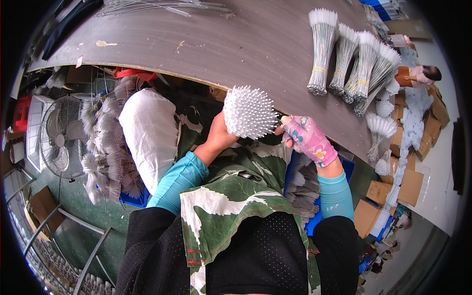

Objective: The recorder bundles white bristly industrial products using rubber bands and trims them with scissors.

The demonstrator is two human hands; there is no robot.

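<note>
My left hand (220, 132) is wrapped round a thick bundle of thin brushes (250, 112), held above my lap by the table's near edge. Their white bristle tips face up in a dense round cluster, and the stems below are hidden. My right hand (307, 139), in a pink flowered fingerless glove, is just right of the bundle. Its thumb and forefinger are pinched together close to the bundle's side; what they hold is too small to make out.
Several tied bundles of wire brushes (323, 54) lie at the table's (236, 44) right, with loose wire brushes (162, 6) at the far edge. A fan (63, 137) and hanging brush bundles (105, 123) are left. Cardboard boxes (378, 191) and a person (424, 74) are right.
</note>
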